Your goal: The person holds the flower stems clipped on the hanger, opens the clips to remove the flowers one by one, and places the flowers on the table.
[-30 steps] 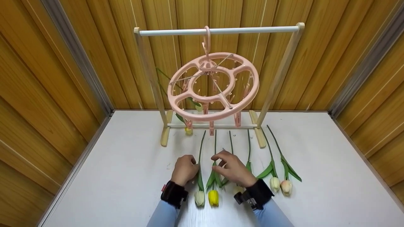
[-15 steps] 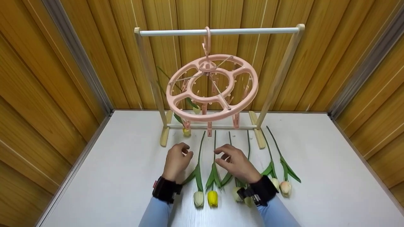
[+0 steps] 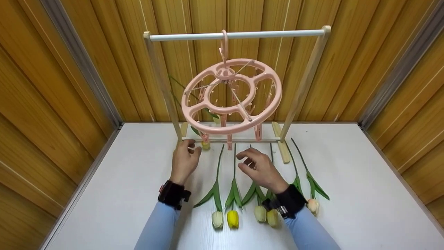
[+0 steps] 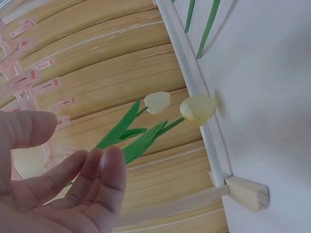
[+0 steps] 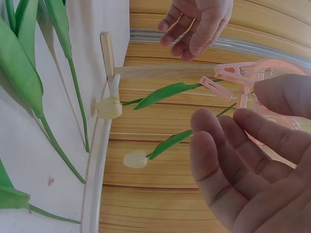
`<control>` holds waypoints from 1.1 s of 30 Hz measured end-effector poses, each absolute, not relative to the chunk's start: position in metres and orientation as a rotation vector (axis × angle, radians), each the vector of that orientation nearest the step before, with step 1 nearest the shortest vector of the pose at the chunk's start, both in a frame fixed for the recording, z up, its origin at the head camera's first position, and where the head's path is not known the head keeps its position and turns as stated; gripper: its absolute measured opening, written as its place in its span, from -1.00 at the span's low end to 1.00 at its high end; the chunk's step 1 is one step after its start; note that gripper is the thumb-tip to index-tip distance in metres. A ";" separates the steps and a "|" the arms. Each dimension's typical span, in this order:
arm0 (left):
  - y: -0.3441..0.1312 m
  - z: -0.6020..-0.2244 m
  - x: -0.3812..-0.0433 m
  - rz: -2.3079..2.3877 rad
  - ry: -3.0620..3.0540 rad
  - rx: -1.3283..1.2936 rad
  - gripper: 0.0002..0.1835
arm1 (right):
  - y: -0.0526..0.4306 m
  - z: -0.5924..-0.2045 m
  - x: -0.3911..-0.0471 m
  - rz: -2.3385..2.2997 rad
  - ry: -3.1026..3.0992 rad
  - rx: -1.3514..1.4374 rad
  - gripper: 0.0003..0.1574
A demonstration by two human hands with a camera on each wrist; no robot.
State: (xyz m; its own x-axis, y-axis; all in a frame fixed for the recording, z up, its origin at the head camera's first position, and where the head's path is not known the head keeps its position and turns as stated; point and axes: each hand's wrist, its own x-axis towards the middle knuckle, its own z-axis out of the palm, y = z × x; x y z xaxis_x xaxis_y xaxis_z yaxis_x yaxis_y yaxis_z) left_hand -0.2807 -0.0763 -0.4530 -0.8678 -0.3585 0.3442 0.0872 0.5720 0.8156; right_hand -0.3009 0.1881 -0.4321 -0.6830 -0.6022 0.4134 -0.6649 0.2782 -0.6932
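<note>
My left hand [image 3: 185, 160], fingers loosely bent and holding nothing, is raised near the rack's left foot. Close by, a yellow tulip [image 3: 205, 146] and a whitish tulip [image 4: 157, 102] hang heads down from the pink round clip hanger [image 3: 225, 130]. In the left wrist view my fingertips overlap their leaves. My right hand [image 3: 261, 170] holds nothing either; its fingers curve loosely over the stems of the middle tulips. Below the hands lie a white tulip [image 3: 217, 219] and a bright yellow tulip [image 3: 232, 218], stems pointing to the rack. Pink clips [image 5: 216, 88] dangle from the hanger.
The hanger hooks over the white bar [image 3: 270, 34] of a wooden-legged rack. Two pale tulips [image 3: 260, 213] lie by the right wrist, partly covered by it. Further right are a peach tulip [image 3: 313, 206] and another stem. Wood-look walls [image 3: 62, 104] enclose the white table [image 3: 114, 194].
My left hand has left the leftmost white tulip and moved forward and left to the hanging tulips. My right hand has shifted slightly forward. The white tulip's left leaf now shows fully.
</note>
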 end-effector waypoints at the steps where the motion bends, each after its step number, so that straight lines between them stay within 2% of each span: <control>1: -0.078 -0.451 -0.283 -1.240 -2.317 0.221 -0.72 | 0.188 -0.431 -0.302 1.382 -2.446 1.214 -0.79; 6: -0.084 -0.441 -0.295 -1.258 -2.251 0.252 -0.68 | 0.187 -0.428 -0.304 1.388 -2.418 1.198 -0.79; 13: -0.090 -0.426 -0.313 -1.329 -2.215 0.304 -0.50 | 0.184 -0.423 -0.304 1.395 -2.374 1.177 -0.80; 22: -0.094 -0.426 -0.335 -1.509 -2.185 0.302 -0.36 | 0.180 -0.422 -0.310 1.423 -2.284 1.159 -0.83; 33: -0.088 -0.426 -0.339 -1.584 -2.043 0.259 -0.50 | 0.178 -0.425 -0.313 1.478 -2.202 1.164 -0.82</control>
